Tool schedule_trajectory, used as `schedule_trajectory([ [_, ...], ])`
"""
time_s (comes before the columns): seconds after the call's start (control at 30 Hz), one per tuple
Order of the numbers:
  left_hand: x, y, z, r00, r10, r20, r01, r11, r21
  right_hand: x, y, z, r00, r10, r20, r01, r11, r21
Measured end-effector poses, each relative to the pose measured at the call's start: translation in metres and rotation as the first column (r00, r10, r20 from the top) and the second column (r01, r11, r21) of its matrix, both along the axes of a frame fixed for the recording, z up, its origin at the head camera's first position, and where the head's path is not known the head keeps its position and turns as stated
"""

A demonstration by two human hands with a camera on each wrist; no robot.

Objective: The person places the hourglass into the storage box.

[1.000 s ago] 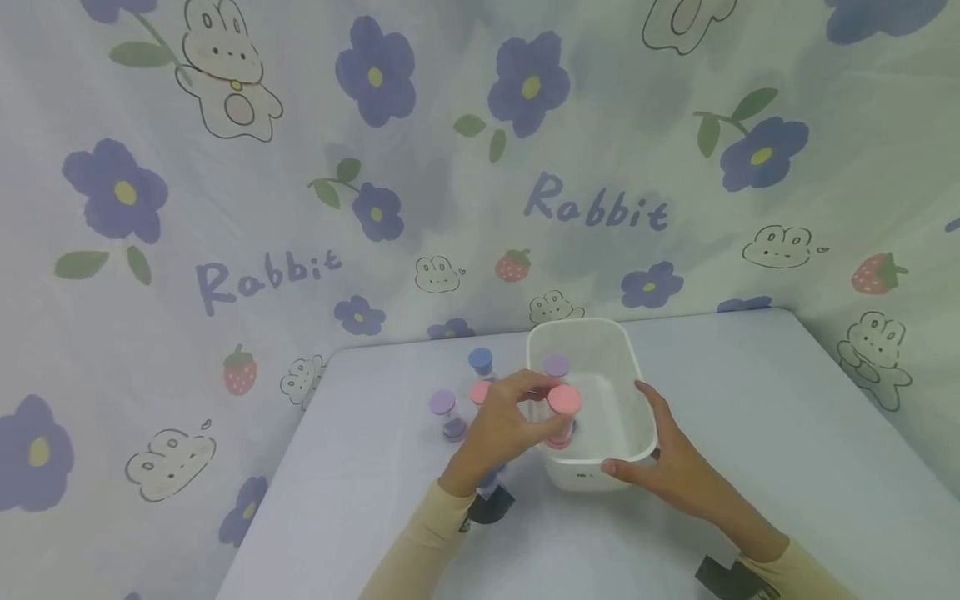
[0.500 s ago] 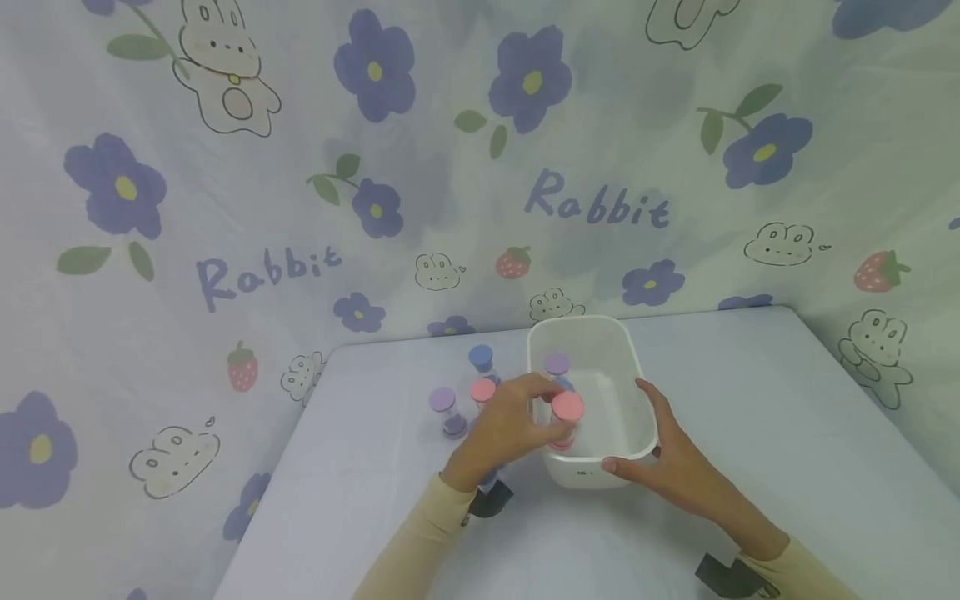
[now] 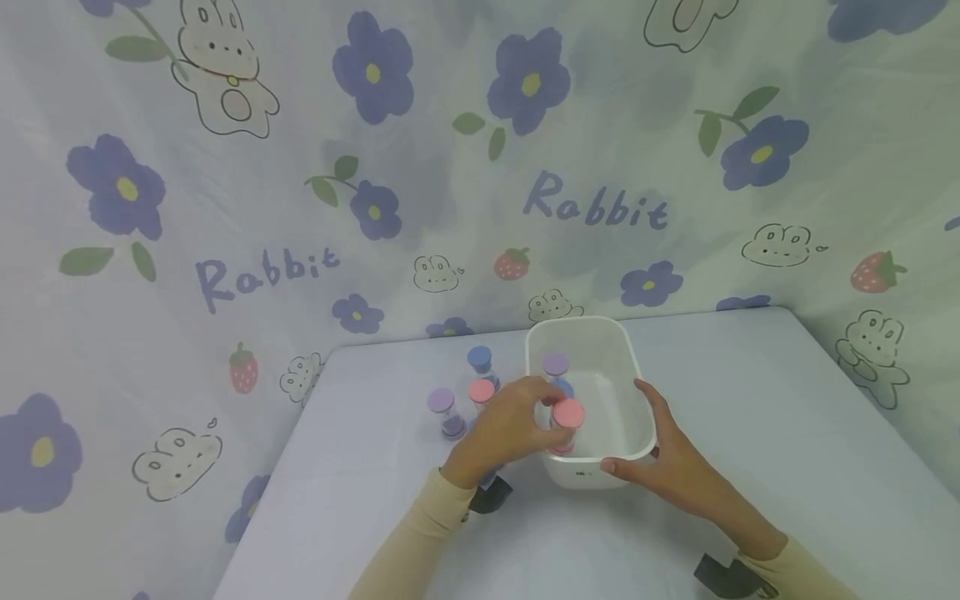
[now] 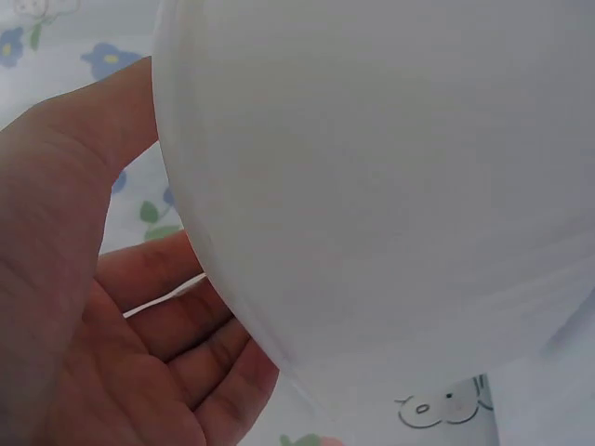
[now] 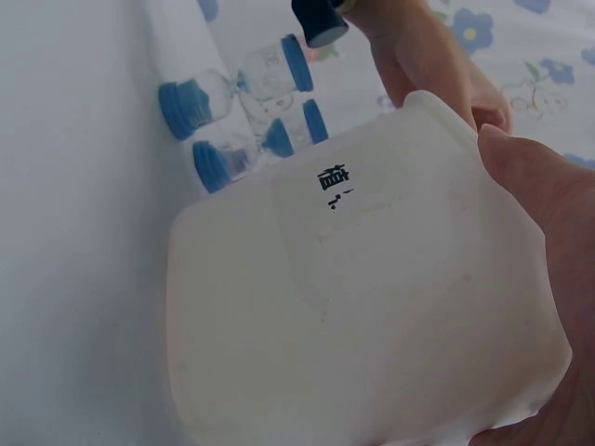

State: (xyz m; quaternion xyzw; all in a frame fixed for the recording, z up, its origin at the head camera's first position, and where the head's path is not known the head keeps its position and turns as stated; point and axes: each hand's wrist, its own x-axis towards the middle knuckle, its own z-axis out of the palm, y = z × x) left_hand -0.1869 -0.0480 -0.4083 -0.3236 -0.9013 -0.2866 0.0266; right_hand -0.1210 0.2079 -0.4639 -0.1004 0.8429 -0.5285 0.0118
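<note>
My left hand point(image 3: 498, 433) reaches over the left rim of a white plastic bin point(image 3: 592, 478). Between thumb and fingers it holds a pink-capped hourglass point(image 3: 568, 415), upright inside the bin near its front left corner. A purple-capped hourglass point(image 3: 556, 364) and a blue-capped one point(image 3: 562, 388) stand behind it along the bin's left wall. My right hand point(image 3: 682, 471) grips the bin at its near right corner, thumb on the front rim, fingers along the right side. In the left wrist view the bin wall point(image 4: 372, 186) hides the left fingertips and the held hourglass.
Left of the bin stand more hourglasses: a blue one point(image 3: 480, 360), a pink one point(image 3: 482, 391) and a purple one point(image 3: 442, 402). Two blue hourglasses point(image 5: 237, 84) show beside the bin in the right wrist view. A patterned curtain point(image 3: 450, 167) hangs behind the table.
My left hand has lowered the pink hourglass slightly toward the front of the bin, uncovering the blue cap behind it. The right hand keeps its grip on the bin.
</note>
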Motion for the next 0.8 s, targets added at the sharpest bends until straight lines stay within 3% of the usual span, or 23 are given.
schedule_trajectory([
  [0.17, 0.000, 0.002, 0.004, 1.000, -0.004, -0.008, 0.003, 0.997, -0.073, 0.000, 0.000, -0.001, 1.000, 0.002, -0.004, -0.002, 1.000, 0.000],
  [0.43, -0.003, 0.007, 0.008, 0.995, -0.024, -0.093, 0.003, 0.974, -0.228, 0.000, 0.001, -0.002, 1.000, 0.010, -0.011, -0.010, 1.000, -0.010],
  [0.8, -0.007, 0.013, 0.012, 0.992, -0.047, -0.115, 0.007, 0.946, -0.325, 0.000, 0.000, -0.002, 1.000, 0.005, 0.009, -0.005, 1.000, 0.005],
])
